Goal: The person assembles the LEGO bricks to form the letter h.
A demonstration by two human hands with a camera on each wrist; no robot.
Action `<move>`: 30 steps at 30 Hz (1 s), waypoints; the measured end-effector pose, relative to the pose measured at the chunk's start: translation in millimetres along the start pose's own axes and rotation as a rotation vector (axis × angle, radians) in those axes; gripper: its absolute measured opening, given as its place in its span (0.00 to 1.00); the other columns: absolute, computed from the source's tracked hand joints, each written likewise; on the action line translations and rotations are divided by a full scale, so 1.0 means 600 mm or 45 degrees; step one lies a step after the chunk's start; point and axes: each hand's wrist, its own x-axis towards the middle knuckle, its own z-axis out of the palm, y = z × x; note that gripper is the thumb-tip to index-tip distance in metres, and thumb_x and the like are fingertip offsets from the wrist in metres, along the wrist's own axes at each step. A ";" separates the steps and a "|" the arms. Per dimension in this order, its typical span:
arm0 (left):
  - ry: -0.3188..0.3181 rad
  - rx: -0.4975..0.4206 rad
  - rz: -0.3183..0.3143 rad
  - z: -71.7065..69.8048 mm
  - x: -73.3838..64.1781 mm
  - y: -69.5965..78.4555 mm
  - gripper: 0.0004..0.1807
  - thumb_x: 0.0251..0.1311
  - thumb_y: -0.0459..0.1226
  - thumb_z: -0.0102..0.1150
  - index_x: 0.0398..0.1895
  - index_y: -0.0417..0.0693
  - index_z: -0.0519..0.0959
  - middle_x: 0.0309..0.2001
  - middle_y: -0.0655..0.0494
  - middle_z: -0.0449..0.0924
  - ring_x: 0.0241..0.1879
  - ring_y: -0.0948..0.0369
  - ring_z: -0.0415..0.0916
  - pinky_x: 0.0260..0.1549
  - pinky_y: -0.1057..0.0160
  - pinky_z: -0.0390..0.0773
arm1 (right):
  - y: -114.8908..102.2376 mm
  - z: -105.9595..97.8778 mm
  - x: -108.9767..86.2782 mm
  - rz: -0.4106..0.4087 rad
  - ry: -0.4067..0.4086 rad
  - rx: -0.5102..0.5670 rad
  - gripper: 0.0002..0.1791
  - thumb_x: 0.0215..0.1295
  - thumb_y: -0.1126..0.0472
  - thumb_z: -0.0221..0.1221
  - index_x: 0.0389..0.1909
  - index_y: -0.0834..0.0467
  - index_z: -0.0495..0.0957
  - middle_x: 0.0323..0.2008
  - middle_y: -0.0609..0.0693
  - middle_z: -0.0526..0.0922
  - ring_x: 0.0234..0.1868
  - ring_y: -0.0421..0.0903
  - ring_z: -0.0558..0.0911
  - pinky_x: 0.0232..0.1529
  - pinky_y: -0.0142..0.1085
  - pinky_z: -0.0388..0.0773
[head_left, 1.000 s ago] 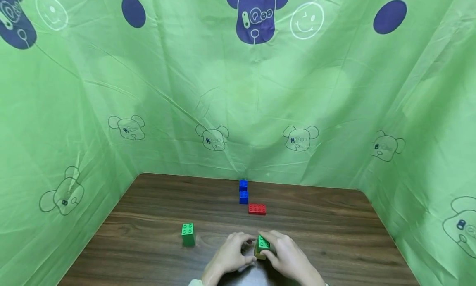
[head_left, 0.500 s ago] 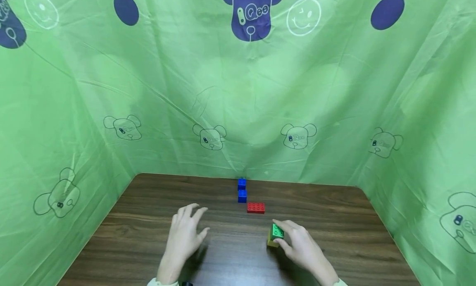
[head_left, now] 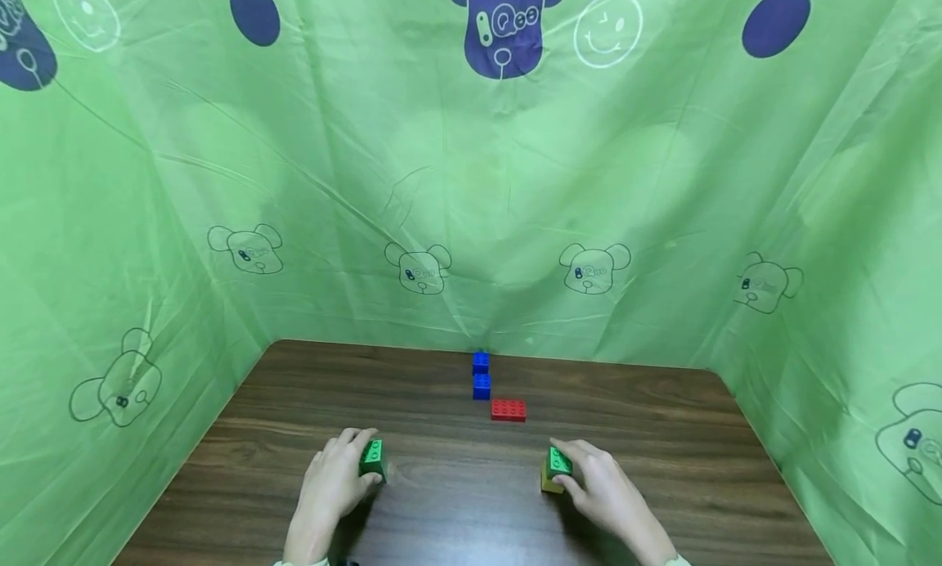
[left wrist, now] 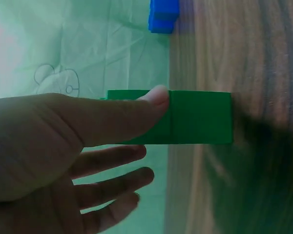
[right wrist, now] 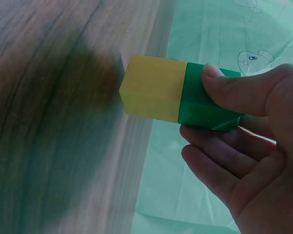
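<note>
On the left side of the table, my left hand point(head_left: 329, 484) pinches a stack of two green toy bricks point(left wrist: 201, 117). Its thumb lies across the upper brick near the seam, while the other three visible fingers stick out below, off the stack. Over on the right, my right hand point(head_left: 602, 486) holds a green brick point(right wrist: 193, 100) joined to the top of a yellow brick point(right wrist: 154, 87). Thumb and fingers press the green part; the yellow one points down toward the table, with a shadow beside it.
Farther back on the brown wooden table point(head_left: 625, 411) lies a flat red brick point(head_left: 509, 411). Behind it are two blue bricks point(head_left: 482, 388), one behind the other. A green printed cloth point(head_left: 500, 181) encloses the back and sides.
My left hand has left the green-and-yellow pair and moved left onto the green stack. My right hand has carried the pair rightward and slightly away from me.
</note>
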 end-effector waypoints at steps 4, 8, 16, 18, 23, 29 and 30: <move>-0.020 -0.159 -0.011 0.014 0.000 -0.010 0.32 0.49 0.34 0.77 0.60 0.46 0.78 0.49 0.46 0.80 0.43 0.52 0.80 0.39 0.47 0.81 | 0.006 0.010 -0.002 0.008 -0.009 0.026 0.28 0.55 0.66 0.73 0.59 0.63 0.80 0.49 0.54 0.86 0.49 0.48 0.86 0.49 0.42 0.84; -0.031 -0.258 -0.024 0.024 -0.001 -0.015 0.31 0.51 0.31 0.75 0.61 0.48 0.78 0.45 0.50 0.80 0.37 0.58 0.78 0.34 0.52 0.80 | 0.011 0.020 -0.002 0.023 -0.017 0.047 0.28 0.55 0.66 0.73 0.59 0.63 0.80 0.49 0.53 0.86 0.49 0.48 0.86 0.48 0.42 0.84; 0.007 -0.258 -0.051 0.028 0.006 -0.018 0.31 0.49 0.33 0.77 0.59 0.49 0.77 0.44 0.50 0.83 0.39 0.57 0.79 0.36 0.52 0.80 | 0.022 0.015 0.011 0.003 -0.073 0.077 0.24 0.57 0.64 0.73 0.55 0.61 0.81 0.46 0.50 0.86 0.45 0.42 0.84 0.44 0.40 0.84; 0.011 -0.268 -0.061 0.029 0.007 -0.018 0.30 0.48 0.34 0.78 0.57 0.48 0.77 0.44 0.48 0.84 0.39 0.56 0.80 0.37 0.51 0.80 | 0.024 0.014 0.012 0.005 -0.086 0.120 0.23 0.57 0.64 0.72 0.55 0.60 0.81 0.45 0.49 0.85 0.44 0.40 0.83 0.43 0.39 0.84; 0.015 -0.313 -0.069 0.034 0.012 -0.007 0.26 0.46 0.36 0.79 0.50 0.51 0.79 0.38 0.54 0.84 0.36 0.60 0.78 0.35 0.53 0.78 | 0.036 0.014 0.009 0.020 -0.124 0.276 0.24 0.58 0.63 0.72 0.56 0.59 0.79 0.41 0.44 0.85 0.43 0.40 0.85 0.43 0.38 0.84; 0.014 -0.432 0.021 0.043 0.024 0.020 0.24 0.46 0.36 0.79 0.47 0.51 0.79 0.35 0.62 0.82 0.34 0.66 0.75 0.35 0.61 0.76 | 0.050 0.014 0.009 0.045 -0.166 0.374 0.21 0.62 0.59 0.70 0.54 0.57 0.79 0.39 0.40 0.85 0.45 0.42 0.87 0.44 0.36 0.83; 0.010 -0.450 0.043 0.045 0.026 0.025 0.24 0.47 0.36 0.79 0.47 0.51 0.79 0.34 0.63 0.81 0.34 0.67 0.74 0.35 0.62 0.76 | 0.052 0.014 0.010 0.039 -0.168 0.379 0.20 0.62 0.59 0.70 0.54 0.57 0.79 0.39 0.40 0.85 0.45 0.43 0.87 0.44 0.37 0.84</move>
